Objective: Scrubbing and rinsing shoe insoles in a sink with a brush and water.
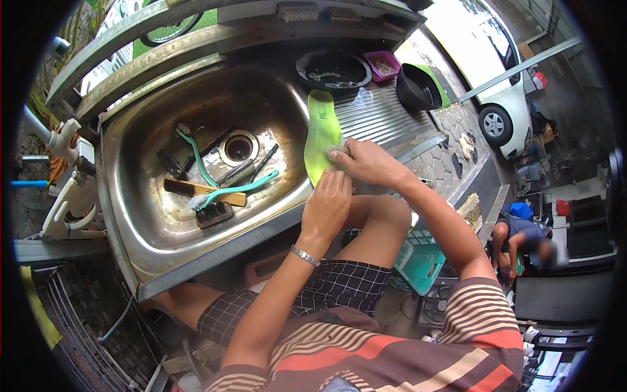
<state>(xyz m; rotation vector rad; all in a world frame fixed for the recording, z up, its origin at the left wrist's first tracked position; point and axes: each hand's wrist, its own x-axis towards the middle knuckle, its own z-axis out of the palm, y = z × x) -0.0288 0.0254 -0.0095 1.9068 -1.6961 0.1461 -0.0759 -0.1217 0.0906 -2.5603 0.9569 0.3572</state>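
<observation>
A lime-green shoe insole (322, 124) stretches from the right rim of the steel sink (215, 75) to the ribbed drainboard. My left hand (330, 196), with a metal watch on its wrist, pinches the near end of the insole. My right hand (369, 162) is closed over the insole's right edge, gripping a small brownish bristly piece that looks like a brush, pressed to the green surface; fingers cover most of it. Inside the basin lie a teal-handled brush (245, 189), another teal brush (198, 157), a wooden brush (189, 187) and a dark block brush (214, 214), near the drain (239, 147).
A black basin (333, 81), a pink tub (382, 65) and a black bucket (417, 88) stand along the drainboard's far side. A teal crate (421, 264) sits below at my right. Farther right, another person (522, 235) bends down near a parked white car (503, 85).
</observation>
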